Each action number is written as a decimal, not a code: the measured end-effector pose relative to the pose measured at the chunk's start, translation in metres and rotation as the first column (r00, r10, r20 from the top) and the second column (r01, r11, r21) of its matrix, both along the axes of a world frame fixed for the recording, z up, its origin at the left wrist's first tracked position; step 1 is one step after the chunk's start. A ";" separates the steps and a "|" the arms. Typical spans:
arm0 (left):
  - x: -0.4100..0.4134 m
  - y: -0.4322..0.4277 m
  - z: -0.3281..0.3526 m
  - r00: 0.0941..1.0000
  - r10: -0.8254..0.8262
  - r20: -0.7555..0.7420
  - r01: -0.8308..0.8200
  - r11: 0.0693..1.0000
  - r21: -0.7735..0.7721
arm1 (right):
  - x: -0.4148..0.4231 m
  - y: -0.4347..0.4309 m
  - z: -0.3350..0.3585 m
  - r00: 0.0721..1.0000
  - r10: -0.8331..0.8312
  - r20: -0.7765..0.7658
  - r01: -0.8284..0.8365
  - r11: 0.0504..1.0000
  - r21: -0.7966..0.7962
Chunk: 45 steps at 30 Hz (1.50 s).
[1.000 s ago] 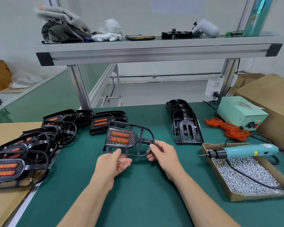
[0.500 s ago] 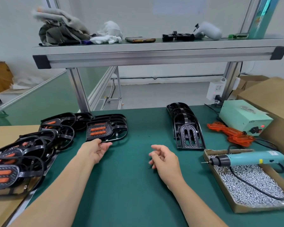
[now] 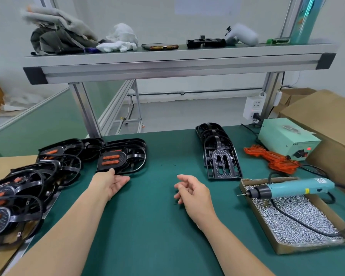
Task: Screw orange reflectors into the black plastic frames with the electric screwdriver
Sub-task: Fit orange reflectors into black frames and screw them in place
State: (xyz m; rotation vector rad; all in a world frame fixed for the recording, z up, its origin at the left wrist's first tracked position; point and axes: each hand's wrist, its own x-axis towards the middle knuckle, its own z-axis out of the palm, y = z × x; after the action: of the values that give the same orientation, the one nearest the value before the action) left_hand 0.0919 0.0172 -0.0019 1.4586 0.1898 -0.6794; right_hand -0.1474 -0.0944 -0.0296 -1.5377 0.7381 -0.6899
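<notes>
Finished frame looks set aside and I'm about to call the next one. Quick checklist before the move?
1. Finished frame resting on the mat with the done pile: ok.
2. Left hand clear of it: not ok, fingertips at its near edge.
3. Right hand empty: ok.
4. Empty frames stacked within reach: ok.
5. Loose orange reflectors available: ok.
6. Electric screwdriver parked on the screw tray: ok.

On the worktop (image 3: pixel 147 226): finished frames (image 3: pixel 122 156) piled far left, empty frames (image 3: pixel 220 154) stacked right of centre, loose reflectors (image 3: pixel 271 157) further right before the power box (image 3: pixel 287 139). Nearest right, screw tray (image 3: pixel 283 249) with screwdriver (image 3: pixel 291 189) lying across it. Overhead, a shelf (image 3: pixel 167 62).
</notes>
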 end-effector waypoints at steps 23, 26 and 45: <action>-0.076 0.028 -0.032 0.706 -0.225 0.672 0.043 0.960 0.276 | 0.001 -0.121 0.070 0.620 -0.513 -0.594 0.107 0.805 -0.584; -0.075 0.027 -0.031 0.716 -0.217 0.664 0.044 0.962 0.268 | -0.005 -0.145 0.065 0.548 -0.493 -0.676 0.151 0.853 -0.500; -0.079 0.029 -0.026 0.729 -0.209 0.652 0.043 0.964 0.261 | -0.026 -0.147 0.069 0.522 -0.503 -0.689 0.075 0.831 -0.550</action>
State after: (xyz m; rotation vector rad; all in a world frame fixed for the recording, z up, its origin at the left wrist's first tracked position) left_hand 0.0127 0.0460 -0.0274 1.8681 -0.4243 -0.1917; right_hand -0.1738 -0.2416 0.0397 -2.2391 1.6892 -0.3586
